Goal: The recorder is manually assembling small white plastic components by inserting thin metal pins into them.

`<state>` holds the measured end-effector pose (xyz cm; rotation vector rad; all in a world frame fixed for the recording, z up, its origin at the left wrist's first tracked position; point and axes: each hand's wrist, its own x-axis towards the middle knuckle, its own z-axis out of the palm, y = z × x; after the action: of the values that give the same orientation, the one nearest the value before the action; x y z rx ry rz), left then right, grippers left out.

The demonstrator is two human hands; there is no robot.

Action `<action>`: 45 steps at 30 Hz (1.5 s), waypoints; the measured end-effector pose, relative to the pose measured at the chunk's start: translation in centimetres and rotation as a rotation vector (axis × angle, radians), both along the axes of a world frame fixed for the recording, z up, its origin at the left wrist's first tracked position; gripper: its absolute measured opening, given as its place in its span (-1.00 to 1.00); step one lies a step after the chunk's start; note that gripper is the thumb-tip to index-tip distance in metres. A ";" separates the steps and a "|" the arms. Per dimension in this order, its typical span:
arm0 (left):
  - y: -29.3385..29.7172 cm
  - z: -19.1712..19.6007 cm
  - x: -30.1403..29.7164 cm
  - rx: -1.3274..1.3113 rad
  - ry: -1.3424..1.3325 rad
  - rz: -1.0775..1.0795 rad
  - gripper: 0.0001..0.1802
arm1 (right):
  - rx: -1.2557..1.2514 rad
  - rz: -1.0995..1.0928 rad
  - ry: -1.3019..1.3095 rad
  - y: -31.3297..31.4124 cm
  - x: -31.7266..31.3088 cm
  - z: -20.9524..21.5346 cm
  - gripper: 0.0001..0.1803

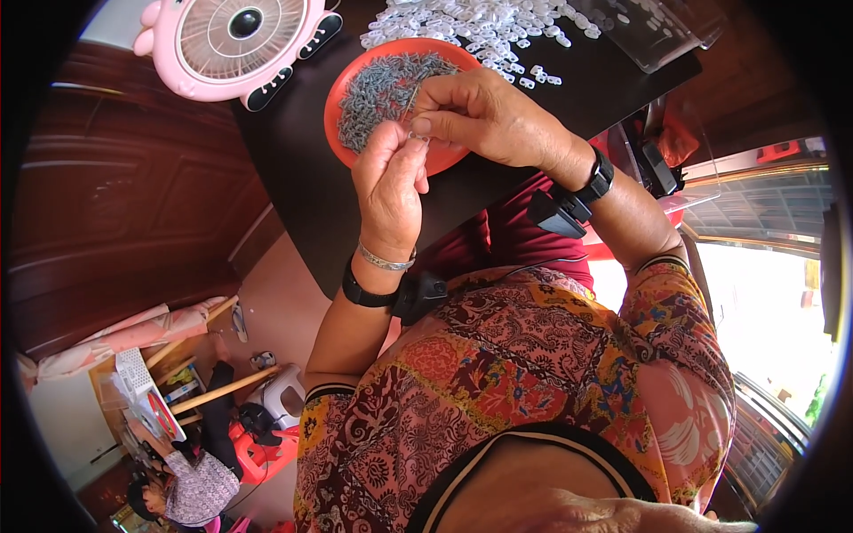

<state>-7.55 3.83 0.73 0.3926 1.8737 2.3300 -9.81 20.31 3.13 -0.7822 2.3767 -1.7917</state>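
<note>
Both hands pinch a tiny metal piece over the orange plate.

We see the left hand (389, 182) and right hand (484, 114) meeting fingertip to fingertip, fingers closed narrow on one small grey metal part (418, 136), held just above the orange plate (342, 84) heaped with the same grey parts (382, 89). White plastic pieces (471, 27) lie behind on the black table (293, 169), pink fan (235, 40) at left.

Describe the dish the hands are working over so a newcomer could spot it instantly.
Start at the black table at the top of the view. Between the pink fan and the heap of small white plastic pieces sits a round orange-red dish, just beyond the left hand and right hand. It alone holds a pile of small grey metal parts.
</note>
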 end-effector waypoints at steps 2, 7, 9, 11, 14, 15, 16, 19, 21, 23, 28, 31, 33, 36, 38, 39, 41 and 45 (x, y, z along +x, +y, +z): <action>0.0 0.0 0.1 -0.007 0.010 0.010 -0.82 | 0.116 -0.052 0.098 -0.1 0.3 0.5 -0.82; -0.2 -0.3 0.0 0.060 -0.037 -0.014 -0.82 | 0.065 -0.100 0.104 -0.5 0.7 -0.5 -0.82; -0.1 -0.4 -0.3 0.070 -0.029 -0.025 -0.82 | 0.035 -0.112 0.082 -0.2 0.5 -0.3 -0.82; 0.1 -0.3 -0.3 0.066 -0.034 -0.024 -0.84 | 0.105 -0.095 0.118 0.3 0.4 0.4 -0.83; 0.2 0.0 -0.2 0.065 -0.026 0.051 -0.85 | 0.274 -0.261 0.289 2.0 -0.2 1.5 -0.81; -0.1 0.0 -0.2 0.086 -0.034 0.040 -0.86 | 0.311 -0.369 0.342 3.2 -1.1 1.2 -0.78; -0.2 -0.1 -0.3 0.114 -0.032 0.030 -0.86 | 0.368 -0.507 0.305 4.8 -1.6 1.7 -0.79; -0.1 0.2 -0.5 0.161 -0.048 0.017 -0.86 | 0.599 -0.753 0.437 12.5 -4.8 0.5 -0.75; 0.1 0.4 -0.5 0.182 -0.076 0.019 -0.85 | 0.640 -0.837 0.296 15.3 -5.5 0.5 -0.71; 0.4 0.3 -0.6 0.162 -0.060 0.006 -0.86 | 0.728 -0.811 0.332 18.7 -7.0 -1.7 -0.71; -0.1 0.0 -0.8 0.128 -0.031 0.035 -0.86 | 0.925 -0.639 0.236 18.0 -8.2 -2.8 -0.71; -0.2 -0.4 -1.3 0.154 -0.054 0.026 -0.86 | 0.953 -0.651 0.291 18.3 -9.1 -4.3 -0.72; 0.0 -0.7 -1.5 0.157 -0.078 0.047 -0.86 | 0.937 -0.638 0.237 18.2 -9.3 -4.4 -0.71; -0.3 -0.6 -1.7 0.163 -0.072 0.066 -0.86 | 0.783 -0.606 0.212 17.4 -9.4 -3.9 -0.73; -0.7 0.4 -1.8 0.173 -0.047 0.059 -0.86 | 0.633 -0.624 0.324 16.8 -9.2 -3.0 -0.72; -0.8 0.7 -1.6 0.185 -0.037 0.051 -0.87 | 0.572 -0.643 0.347 16.7 -8.9 -2.4 -0.71; -1.1 1.6 -1.1 0.190 -0.018 0.049 -0.87 | 0.496 -0.673 0.367 16.5 -8.0 -1.2 -0.72; -1.9 2.0 0.0 0.176 0.016 0.008 -0.88 | 0.163 -0.602 0.203 16.0 -4.7 0.6 -0.75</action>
<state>-7.51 1.96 2.68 0.4233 1.6842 2.5135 -14.51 36.30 3.69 -0.2444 3.0910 -1.7097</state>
